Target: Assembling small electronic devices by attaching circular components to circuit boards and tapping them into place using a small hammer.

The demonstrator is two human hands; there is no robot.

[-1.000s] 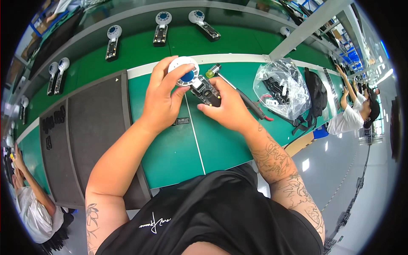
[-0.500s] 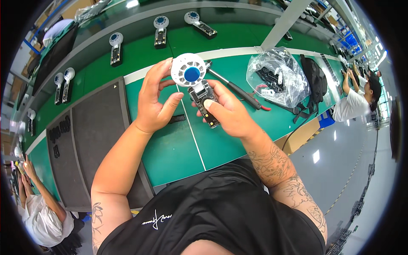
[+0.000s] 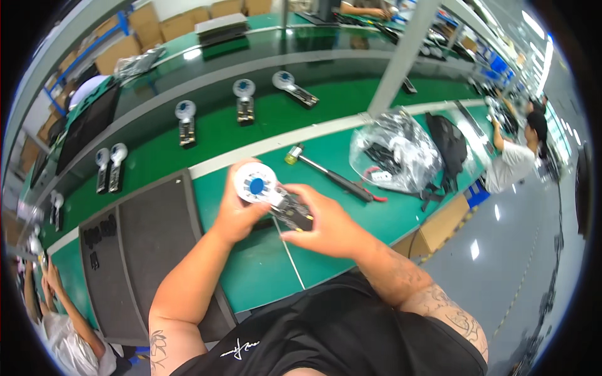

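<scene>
Between my hands is a handheld device with a white round slotted head [image 3: 257, 182], a blue disc in its middle, and a black handle [image 3: 293, 213] whose circuit parts lie bare. My left hand [image 3: 235, 210] grips the head, its thumb across the lower edge and its fingers hidden behind. Wrapped about the handle is my right hand [image 3: 329, 222], the thumb near the handle's end. A dark part [image 3: 260, 225] lies on the green table, partly covered by my hands. Beyond them rests a mallet [image 3: 335, 177] with a yellowish face and black grip.
Several similar devices [image 3: 186, 122] lie on the green belt [image 3: 213, 119] beyond the table. To my left is a dark divided tray [image 3: 157, 232] with small black parts. A clear plastic bag [image 3: 398, 153] and a black strapped bag [image 3: 448, 147] lie right. Co-workers sit at both sides.
Both hands have drawn the device lower and to the left in view. My left hand, formerly spread beside the head, has closed on it. The view has tilted up.
</scene>
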